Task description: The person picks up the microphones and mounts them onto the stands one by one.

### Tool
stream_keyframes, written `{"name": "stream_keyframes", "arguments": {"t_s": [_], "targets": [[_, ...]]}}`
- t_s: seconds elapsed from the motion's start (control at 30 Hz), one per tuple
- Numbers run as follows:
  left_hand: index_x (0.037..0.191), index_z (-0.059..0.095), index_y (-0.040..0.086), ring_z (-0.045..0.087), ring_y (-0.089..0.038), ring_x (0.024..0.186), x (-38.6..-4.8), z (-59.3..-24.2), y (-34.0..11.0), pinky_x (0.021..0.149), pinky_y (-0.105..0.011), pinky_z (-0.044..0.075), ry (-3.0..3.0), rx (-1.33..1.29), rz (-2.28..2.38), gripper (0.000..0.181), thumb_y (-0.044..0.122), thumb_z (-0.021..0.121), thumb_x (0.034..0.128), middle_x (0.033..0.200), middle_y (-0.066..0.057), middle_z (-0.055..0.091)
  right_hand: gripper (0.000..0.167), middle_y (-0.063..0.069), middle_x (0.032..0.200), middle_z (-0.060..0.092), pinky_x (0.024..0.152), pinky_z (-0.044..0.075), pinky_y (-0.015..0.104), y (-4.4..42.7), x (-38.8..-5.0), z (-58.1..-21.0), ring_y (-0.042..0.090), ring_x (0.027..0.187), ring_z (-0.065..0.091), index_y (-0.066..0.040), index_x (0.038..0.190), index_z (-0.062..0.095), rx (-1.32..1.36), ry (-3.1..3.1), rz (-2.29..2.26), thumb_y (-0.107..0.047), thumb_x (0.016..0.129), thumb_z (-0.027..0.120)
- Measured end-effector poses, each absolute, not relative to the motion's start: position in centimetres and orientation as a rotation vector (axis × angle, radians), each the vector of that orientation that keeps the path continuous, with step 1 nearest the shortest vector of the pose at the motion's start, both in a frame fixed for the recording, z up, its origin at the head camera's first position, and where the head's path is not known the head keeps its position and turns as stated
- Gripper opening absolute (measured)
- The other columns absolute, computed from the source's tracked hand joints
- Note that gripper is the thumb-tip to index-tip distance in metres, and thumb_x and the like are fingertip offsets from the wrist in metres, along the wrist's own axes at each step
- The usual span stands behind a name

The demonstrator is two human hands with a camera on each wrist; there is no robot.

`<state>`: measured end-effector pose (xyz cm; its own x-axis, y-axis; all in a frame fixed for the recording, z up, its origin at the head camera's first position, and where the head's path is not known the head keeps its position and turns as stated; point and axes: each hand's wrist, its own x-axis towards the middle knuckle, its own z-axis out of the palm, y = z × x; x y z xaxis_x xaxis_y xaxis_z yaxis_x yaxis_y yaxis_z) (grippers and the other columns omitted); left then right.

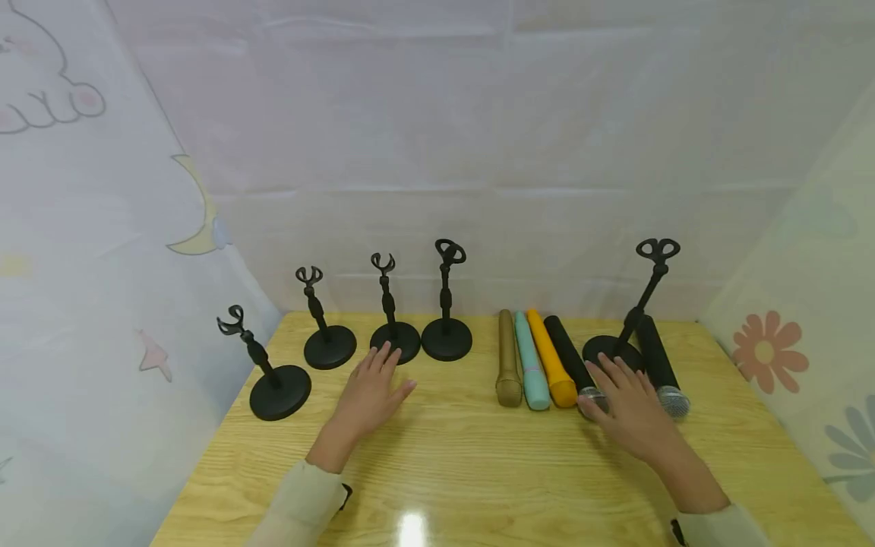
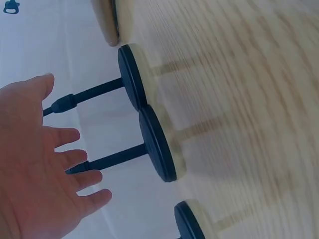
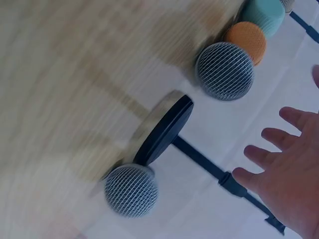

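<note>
My left hand (image 1: pixel 369 395) hovers palm down with spread fingers, its fingertips in front of a black microphone stand (image 1: pixel 395 342). In the left wrist view that hand (image 2: pixel 45 164) holds nothing. My right hand (image 1: pixel 632 406) is likewise open, over the front of another microphone stand (image 1: pixel 611 353) that stands between two black microphones (image 1: pixel 567 353) (image 1: pixel 659 361) with silver mesh heads. The right wrist view shows this hand (image 3: pixel 286 159) apart from the stand. Left of it lie an orange microphone (image 1: pixel 550 357), a light blue one (image 1: pixel 529 361) and a gold one (image 1: pixel 508 361).
More black stands are on the left: one at the table's left edge (image 1: pixel 280 391), one behind it (image 1: pixel 330 347) and one near the middle (image 1: pixel 446 338). The wooden table (image 1: pixel 478 479) meets a pale curtain (image 1: pixel 444 152) at its back and sides.
</note>
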<state>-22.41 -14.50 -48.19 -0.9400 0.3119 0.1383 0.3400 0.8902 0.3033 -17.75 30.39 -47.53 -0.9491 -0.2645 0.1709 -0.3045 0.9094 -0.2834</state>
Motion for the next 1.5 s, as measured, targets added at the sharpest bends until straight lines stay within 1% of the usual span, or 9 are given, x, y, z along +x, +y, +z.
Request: {"name": "stream_keyframes", "arguments": {"t_s": [0.1, 0.23, 0.43, 0.6, 0.87, 1.1, 1.17, 1.33, 1.5], "targets": [[0.156, 0.040, 0.007, 0.031, -0.038, 0.149, -23.3, -48.5, -13.6, 0.117, -0.057, 0.031, -2.956, -0.526, -0.579, 0.070, 0.052, 0.052, 0.1035, 0.162, -0.016, 0.034, 0.067, 0.027, 0.160, 0.029, 0.113, 0.019, 0.072, 29.4, -18.2, -47.3, 0.050, 0.147, 0.024, -0.001, 0.153, 0.040, 0.510, -2.925, 0.457, -0.039, 0.102, 0.061], [0.155, 0.041, 0.007, 0.037, -0.034, 0.146, -24.8, -49.2, -12.4, 0.115, -0.053, 0.036, -2.979, -0.516, -0.651, 0.069, 0.052, 0.051, 0.1039, 0.159, -0.015, 0.039, 0.060, 0.027, 0.156, 0.037, 0.111, 0.028, 0.069, 28.3, -19.0, -47.2, 0.050, 0.143, 0.032, 0.000, 0.149, 0.046, 0.610, -2.888, 0.395, -0.028, 0.100, 0.067], [0.152, 0.043, 0.004, 0.041, -0.035, 0.142, -26.6, -49.7, -10.7, 0.114, -0.051, 0.038, -2.996, -0.530, -0.681, 0.065, 0.046, 0.056, 0.1036, 0.154, -0.016, 0.044, 0.056, 0.027, 0.150, 0.046, 0.108, 0.036, 0.067, 27.0, -20.4, -47.2, 0.050, 0.137, 0.041, 0.001, 0.145, 0.052, 0.703, -2.847, 0.333, -0.024, 0.098, 0.069], [0.153, 0.042, 0.003, 0.040, -0.035, 0.143, -27.8, -49.9, -9.5, 0.115, -0.049, 0.037, -3.008, -0.554, -0.715, 0.065, 0.043, 0.057, 0.1038, 0.154, -0.016, 0.044, 0.054, 0.027, 0.144, 0.051, 0.105, 0.041, 0.065, 26.1, -21.5, -47.1, 0.048, 0.135, 0.045, 0.002, 0.142, 0.055, 0.749, -2.814, 0.300, -0.021, 0.096, 0.072], [0.156, 0.035, 0.005, 0.034, -0.033, 0.147, -30.0, -50.5, -8.6, 0.117, -0.049, 0.035, -3.056, -0.551, -0.725, 0.065, 0.038, 0.057, 0.1046, 0.157, -0.016, 0.039, 0.052, 0.028, 0.139, 0.054, 0.101, 0.047, 0.059, 24.9, -23.6, -47.1, 0.045, 0.128, 0.052, 0.001, 0.140, 0.057, 0.847, -2.743, 0.310, -0.017, 0.094, 0.074], [0.157, 0.033, 0.006, 0.032, -0.030, 0.147, -31.8, -51.3, -8.0, 0.117, -0.046, 0.036, -3.099, -0.533, -0.693, 0.063, 0.038, 0.054, 0.1061, 0.158, -0.013, 0.037, 0.050, 0.027, 0.147, 0.048, 0.102, 0.044, 0.063, 23.5, -25.2, -47.0, 0.047, 0.133, 0.047, 0.000, 0.144, 0.053, 0.854, -2.874, 0.327, -0.017, 0.099, 0.067], [0.157, 0.033, 0.005, 0.031, -0.031, 0.148, -32.2, -51.4, -7.9, 0.117, -0.047, 0.035, -3.094, -0.537, -0.700, 0.063, 0.036, 0.054, 0.1062, 0.158, -0.014, 0.036, 0.048, 0.026, 0.145, 0.049, 0.101, 0.046, 0.060, 23.1, -25.7, -47.0, 0.046, 0.131, 0.049, 0.001, 0.142, 0.055, 0.876, -2.885, 0.316, -0.016, 0.099, 0.068], [0.155, 0.034, 0.001, 0.031, -0.034, 0.147, -32.9, -51.6, -7.6, 0.117, -0.047, 0.035, -3.079, -0.537, -0.689, 0.063, 0.034, 0.055, 0.1059, 0.157, -0.018, 0.035, 0.043, 0.023, 0.138, 0.055, 0.094, 0.053, 0.051, 22.1, -26.9, -47.4, 0.038, 0.121, 0.057, 0.001, 0.137, 0.058, 0.941, -2.873, 0.276, -0.011, 0.097, 0.069], [0.155, 0.034, 0.001, 0.031, -0.033, 0.147, -33.7, -51.6, -7.5, 0.119, -0.046, 0.033, -3.101, -0.526, -0.660, 0.063, 0.035, 0.055, 0.1059, 0.158, -0.017, 0.034, 0.038, 0.022, 0.134, 0.057, 0.093, 0.053, 0.048, 21.4, -27.7, -47.4, 0.036, 0.118, 0.059, 0.001, 0.136, 0.059, 0.975, -2.880, 0.188, -0.005, 0.098, 0.064]]}}
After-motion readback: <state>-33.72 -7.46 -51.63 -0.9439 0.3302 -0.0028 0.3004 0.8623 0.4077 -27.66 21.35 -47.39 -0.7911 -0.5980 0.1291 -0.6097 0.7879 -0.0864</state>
